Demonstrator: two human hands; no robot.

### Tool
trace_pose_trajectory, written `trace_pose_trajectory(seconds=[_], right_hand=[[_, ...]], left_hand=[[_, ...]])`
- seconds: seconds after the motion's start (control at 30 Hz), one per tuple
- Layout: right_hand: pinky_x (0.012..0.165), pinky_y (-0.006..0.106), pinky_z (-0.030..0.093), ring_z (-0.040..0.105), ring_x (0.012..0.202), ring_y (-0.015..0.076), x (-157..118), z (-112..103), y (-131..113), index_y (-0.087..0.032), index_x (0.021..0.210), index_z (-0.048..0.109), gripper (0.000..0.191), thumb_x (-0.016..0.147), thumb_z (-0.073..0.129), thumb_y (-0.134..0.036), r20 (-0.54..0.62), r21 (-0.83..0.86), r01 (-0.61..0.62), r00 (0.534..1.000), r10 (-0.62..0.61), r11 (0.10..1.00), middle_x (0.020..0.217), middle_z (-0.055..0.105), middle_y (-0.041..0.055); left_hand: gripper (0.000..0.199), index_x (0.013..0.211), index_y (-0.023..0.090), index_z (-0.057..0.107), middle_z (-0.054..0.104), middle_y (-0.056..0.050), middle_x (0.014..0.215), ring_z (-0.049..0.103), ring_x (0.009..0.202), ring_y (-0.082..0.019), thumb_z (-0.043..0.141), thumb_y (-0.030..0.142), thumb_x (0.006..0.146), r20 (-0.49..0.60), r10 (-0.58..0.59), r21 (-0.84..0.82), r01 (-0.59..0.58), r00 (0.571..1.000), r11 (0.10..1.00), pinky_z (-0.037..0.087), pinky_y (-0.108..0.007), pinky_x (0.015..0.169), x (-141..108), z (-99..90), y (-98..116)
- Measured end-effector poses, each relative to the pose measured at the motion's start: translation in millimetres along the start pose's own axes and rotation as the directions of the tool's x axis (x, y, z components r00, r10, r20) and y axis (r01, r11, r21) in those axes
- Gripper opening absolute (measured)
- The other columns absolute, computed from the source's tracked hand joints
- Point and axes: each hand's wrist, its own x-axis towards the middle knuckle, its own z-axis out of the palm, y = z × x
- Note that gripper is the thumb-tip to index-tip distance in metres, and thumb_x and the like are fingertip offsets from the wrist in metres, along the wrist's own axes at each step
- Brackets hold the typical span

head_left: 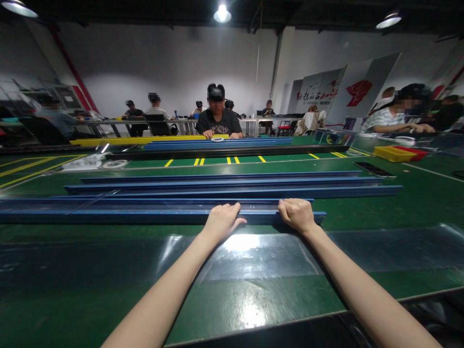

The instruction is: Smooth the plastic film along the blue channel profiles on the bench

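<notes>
My left hand [223,220] rests on the near edge of a long blue channel strip [145,217], its fingers curled over the rail and its thumb reaching right. Near the strip's right end, my right hand [297,214] is closed in a fist on the same strip. What lies under the curled fingers is hidden. In front of the strip, a clear plastic sheet [261,256] lies flat across the green table [232,299], below both forearms. More blue strips [224,186] lie parallel just beyond my hands.
Farther back lie a black strip [232,152], a yellow strip [145,140] and a phone [373,169]. Yellow [393,154] and red [413,153] trays stand at the right. A person [219,121] sits opposite, another person [391,116] at the right.
</notes>
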Motion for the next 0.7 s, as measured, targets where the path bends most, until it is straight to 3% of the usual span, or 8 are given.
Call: trace_pose_trajectory(seconds=[0.27, 0.53, 0.7], right_hand=[[0.046, 0.024, 0.022, 0.038, 0.037, 0.0071, -1, 3, 1, -0.016, 0.039, 0.048, 0.044, 0.081, 0.036, -0.022, -0.120, -0.033, 0.060, 0.991, -0.063, 0.998, 0.039, 0.049, 0.0002], [0.045, 0.023, 0.021, 0.038, 0.036, 0.0066, 0, 0, 2, -0.016, 0.038, 0.048, 0.044, 0.081, 0.036, -0.021, -0.130, -0.038, 0.088, 0.987, -0.092, 0.995, 0.037, 0.048, 0.0000], [0.044, 0.023, 0.021, 0.037, 0.035, 0.0065, -3, -2, 10, -0.016, 0.037, 0.049, 0.046, 0.080, 0.034, -0.023, -0.088, -0.047, 0.039, 0.995, -0.043, 0.998, 0.037, 0.049, 0.0006]], left_hand=[[0.029, 0.083, 0.019, 0.049, 0.060, -0.002, 0.073, 0.056, 0.069, -0.016, 0.043, 0.047, 0.081, 0.009, -0.003, 0.008, 0.003, 1.000, 1.000, 0.035, -0.024, 0.058, 0, -2.0, 0], [0.031, 0.083, 0.017, 0.050, 0.060, -0.003, 0.077, 0.054, 0.073, -0.017, 0.046, 0.047, 0.079, -0.078, 0.056, 0.024, -0.054, 0.995, 0.998, 0.034, -0.026, 0.061, -3, 2.7, 0], [0.032, 0.088, 0.016, 0.050, 0.060, -0.003, 0.079, 0.053, 0.074, -0.017, 0.047, 0.047, 0.079, -0.134, 0.066, 0.027, -0.063, 0.989, 0.998, 0.034, -0.027, 0.061, -4, 1.1, 0]])
